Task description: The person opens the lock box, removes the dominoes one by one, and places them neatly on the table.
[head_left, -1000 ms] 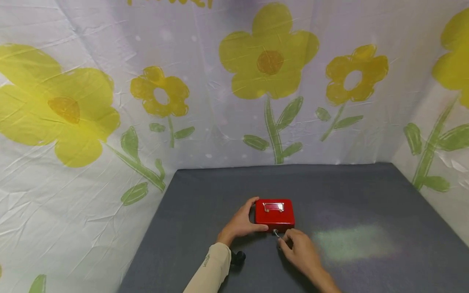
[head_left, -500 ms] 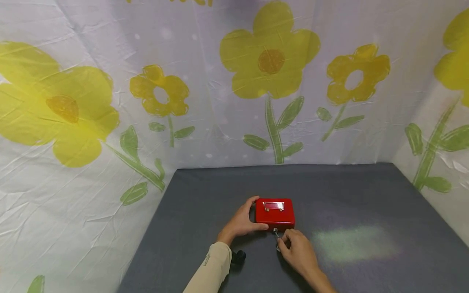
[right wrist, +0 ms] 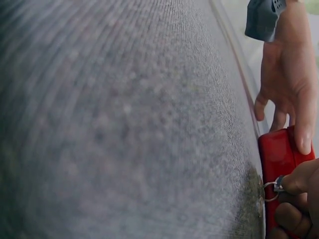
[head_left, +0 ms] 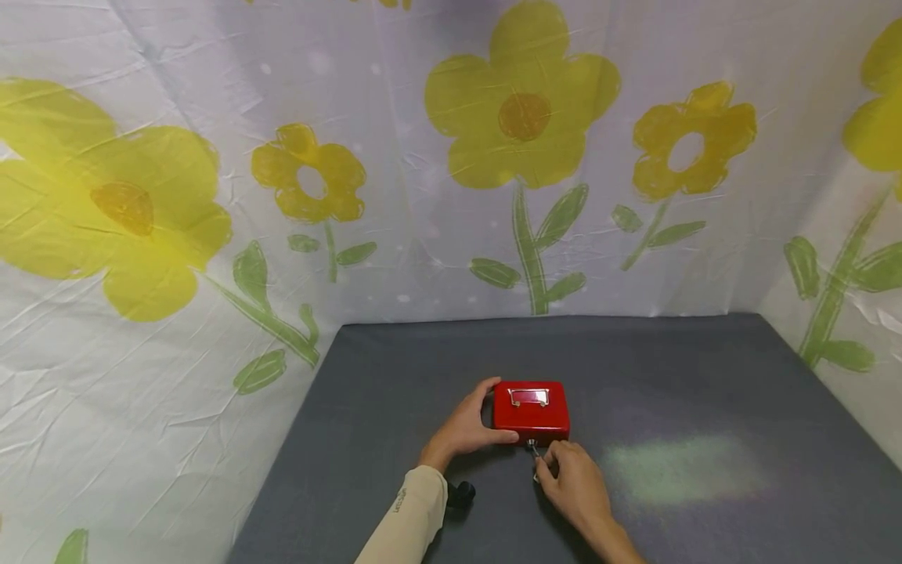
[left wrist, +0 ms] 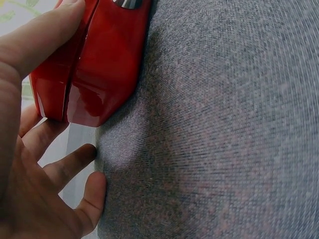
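One worktop (head_left: 669, 376) is topped, roughly midway between its side edges, by a red box (head_left: 531, 419). The box's left end is gripped by the left hand (head_left: 465, 428); by the right hand (head_left: 576, 479) a key (right wrist: 278, 184) is pinched at the lock (left wrist: 128, 3), best kept straight and turned gently.

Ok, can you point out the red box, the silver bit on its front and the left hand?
Red box (head_left: 532, 418): head view, top of the lid.
Silver bit (left wrist: 128, 3): left wrist view, its uncropped part.
Left hand (head_left: 465, 427): head view, middle of the back.
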{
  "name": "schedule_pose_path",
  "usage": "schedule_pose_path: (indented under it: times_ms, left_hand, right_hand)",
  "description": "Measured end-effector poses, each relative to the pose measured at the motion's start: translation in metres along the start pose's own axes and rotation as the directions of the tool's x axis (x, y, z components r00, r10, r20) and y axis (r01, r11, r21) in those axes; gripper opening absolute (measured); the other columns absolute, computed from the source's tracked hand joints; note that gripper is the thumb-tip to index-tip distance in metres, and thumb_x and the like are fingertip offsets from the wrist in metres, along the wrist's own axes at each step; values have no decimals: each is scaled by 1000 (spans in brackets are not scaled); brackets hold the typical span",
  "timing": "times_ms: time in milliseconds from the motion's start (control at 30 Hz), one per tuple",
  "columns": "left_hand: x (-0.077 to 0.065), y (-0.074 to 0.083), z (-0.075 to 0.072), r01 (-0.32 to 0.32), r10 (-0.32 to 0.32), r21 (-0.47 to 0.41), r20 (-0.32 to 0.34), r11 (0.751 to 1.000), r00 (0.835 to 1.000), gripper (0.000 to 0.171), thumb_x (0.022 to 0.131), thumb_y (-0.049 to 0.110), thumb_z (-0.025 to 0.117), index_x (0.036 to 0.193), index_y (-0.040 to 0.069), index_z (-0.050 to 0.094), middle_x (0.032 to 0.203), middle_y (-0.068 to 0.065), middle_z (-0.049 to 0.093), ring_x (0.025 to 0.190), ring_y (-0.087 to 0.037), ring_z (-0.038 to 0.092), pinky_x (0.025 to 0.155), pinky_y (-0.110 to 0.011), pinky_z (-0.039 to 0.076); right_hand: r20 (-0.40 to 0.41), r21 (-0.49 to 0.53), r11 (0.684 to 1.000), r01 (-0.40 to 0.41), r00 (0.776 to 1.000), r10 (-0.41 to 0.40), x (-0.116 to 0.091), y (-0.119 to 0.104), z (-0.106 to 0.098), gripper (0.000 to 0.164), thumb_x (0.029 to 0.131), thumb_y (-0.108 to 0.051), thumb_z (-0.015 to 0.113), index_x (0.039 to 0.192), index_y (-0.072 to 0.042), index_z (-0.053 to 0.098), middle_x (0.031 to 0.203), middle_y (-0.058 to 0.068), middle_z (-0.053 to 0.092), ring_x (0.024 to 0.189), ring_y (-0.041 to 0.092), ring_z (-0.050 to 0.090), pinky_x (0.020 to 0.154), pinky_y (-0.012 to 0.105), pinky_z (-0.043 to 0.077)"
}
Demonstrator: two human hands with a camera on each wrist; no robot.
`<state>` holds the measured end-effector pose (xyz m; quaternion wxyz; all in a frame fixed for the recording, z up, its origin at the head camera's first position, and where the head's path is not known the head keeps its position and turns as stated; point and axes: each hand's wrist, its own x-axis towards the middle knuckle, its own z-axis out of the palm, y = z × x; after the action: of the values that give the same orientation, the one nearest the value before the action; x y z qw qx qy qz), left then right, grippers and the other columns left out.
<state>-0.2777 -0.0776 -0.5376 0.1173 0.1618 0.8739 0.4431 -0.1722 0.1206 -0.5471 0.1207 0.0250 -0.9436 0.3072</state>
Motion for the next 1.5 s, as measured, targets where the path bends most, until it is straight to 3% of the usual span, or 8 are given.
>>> schedule_pose_path:
  times_ms: [467, 700, 1500]
  left_hand:
    - [1, -2, 1, 13, -13, -7, -2, 1000, 1000, 100, 75, 47, 86, 158, 29, 32, 157, -4, 47, 143, -29, 44, 116, -61, 37]
    - [1, -3, -1, 2, -2, -12, 3, 1000, 1000, 100, 76, 46, 86, 158, 28, 32, 157, -4, 47, 142, -28, 45, 116, -60, 37]
    - [0, -4, -2, 5, -5, -19, 5, 1000, 1000, 100, 76, 47, 86, 158, 29, 32, 158, -5, 45, 144, -30, 44, 115, -63, 37]
  right_hand:
    - [28, -19, 1000, -4, 1000, 5, 0, -3, 0, 24, 85, -16, 80, 70, -18, 61, 69, -7, 56, 66, 9, 43, 57, 25, 36]
    - [12, -16, 1000, 22, 1000, -22, 1, -4, 4, 25, 82, -16, 84, 70, -18, 62, 69, -7, 57, 67, 9, 43, 59, 26, 36]
    - [-1, 30, 1000, 3, 1000, -3, 3, -10, 9, 23, 82, -18, 85, 73, -18, 64, 65, -7, 54, 62, 8, 42, 57, 24, 34]
